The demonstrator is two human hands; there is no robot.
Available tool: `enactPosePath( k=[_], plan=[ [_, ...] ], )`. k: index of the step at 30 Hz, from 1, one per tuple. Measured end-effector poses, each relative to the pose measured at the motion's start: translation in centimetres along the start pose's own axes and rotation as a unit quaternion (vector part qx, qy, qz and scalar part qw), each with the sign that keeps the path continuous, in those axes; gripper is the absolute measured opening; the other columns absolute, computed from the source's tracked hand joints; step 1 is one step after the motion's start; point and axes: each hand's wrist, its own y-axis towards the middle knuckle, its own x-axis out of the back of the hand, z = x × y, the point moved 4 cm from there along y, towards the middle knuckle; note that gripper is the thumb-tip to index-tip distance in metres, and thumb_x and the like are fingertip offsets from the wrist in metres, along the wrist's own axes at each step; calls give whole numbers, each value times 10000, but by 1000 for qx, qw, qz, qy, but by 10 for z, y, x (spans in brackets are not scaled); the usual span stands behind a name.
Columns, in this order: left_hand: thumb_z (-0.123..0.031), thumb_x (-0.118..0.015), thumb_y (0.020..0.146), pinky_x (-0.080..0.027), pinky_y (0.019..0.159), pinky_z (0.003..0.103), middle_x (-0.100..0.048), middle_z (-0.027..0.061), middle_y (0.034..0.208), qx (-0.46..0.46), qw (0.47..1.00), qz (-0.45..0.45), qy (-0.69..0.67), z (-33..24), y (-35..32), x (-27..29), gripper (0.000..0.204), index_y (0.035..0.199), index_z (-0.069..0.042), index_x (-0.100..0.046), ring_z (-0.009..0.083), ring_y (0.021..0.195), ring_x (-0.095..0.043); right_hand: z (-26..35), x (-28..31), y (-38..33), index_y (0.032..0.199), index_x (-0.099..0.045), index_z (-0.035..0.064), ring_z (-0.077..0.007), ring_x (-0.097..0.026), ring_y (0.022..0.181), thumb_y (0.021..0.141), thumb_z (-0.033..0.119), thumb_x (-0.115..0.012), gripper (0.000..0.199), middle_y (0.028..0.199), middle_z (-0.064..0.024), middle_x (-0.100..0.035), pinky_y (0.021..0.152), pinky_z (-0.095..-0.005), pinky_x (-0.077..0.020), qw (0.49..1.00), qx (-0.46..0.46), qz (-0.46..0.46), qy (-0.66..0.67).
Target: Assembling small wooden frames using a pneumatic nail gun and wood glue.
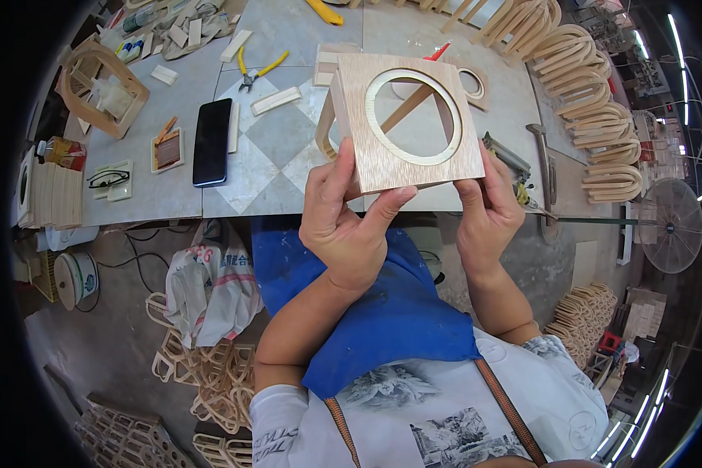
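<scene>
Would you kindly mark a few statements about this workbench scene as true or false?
1. Both hands hold the wooden panel. True: the left hand and right hand grip its near edge.
2. The panel has a square hole. False: the hole is round.
3. A dark phone lies on the table, left of the panel. True.
4. The yellow-handled pliers are in the right hand. False: they lie on the table, beyond the phone.
5. The person wears a red apron. False: the apron is blue.
</scene>
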Motion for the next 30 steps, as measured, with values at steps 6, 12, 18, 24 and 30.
enactPosePath(
  k=[6,12,18,24,30],
  plan=[
    [58,-901,713,-509,810,223,-600,40,1124,3,1000,1,-5,1,-1,1,788,1436,-37,-605,115,898,-576,-1,0,-2,1359,-640,-59,-185,-629,1041,938,62,-748,451,1263,-158,-655,907,-271,-519,1000,-5,0,2],
    [72,-895,715,-509,812,226,-595,37,1124,-1,1000,4,7,-1,-1,2,794,1443,-35,-597,114,897,-578,-2,-1,-2,1392,-608,-58,-191,-629,1069,944,44,-734,476,1289,-163,-644,925,-274,-523,1000,-1,12,8],
    [87,-885,721,-510,824,224,-584,29,1120,14,999,2,-29,1,0,2,802,1454,-28,-583,114,906,-571,-27,3,-17,1449,-544,-52,-228,-634,1119,938,21,-713,543,1331,-172,-625,972,-303,-524,987,-97,71,109],
    [99,-876,726,-512,845,219,-576,24,1112,22,999,17,-35,1,1,6,800,1457,-22,-575,113,921,-562,-122,93,-7,1479,-485,-29,-327,-628,1171,863,56,-695,657,1341,-198,-612,1035,-385,-501,954,13,165,-251],
    [102,-872,729,-505,847,218,-572,21,1104,26,998,15,-52,2,2,2,794,1455,-20,-575,108,922,-551,-209,147,-29,1477,-478,-29,-391,-590,1223,770,18,-688,739,1383,-220,-586,1036,-425,-492,851,-24,255,-459]
  ],
)
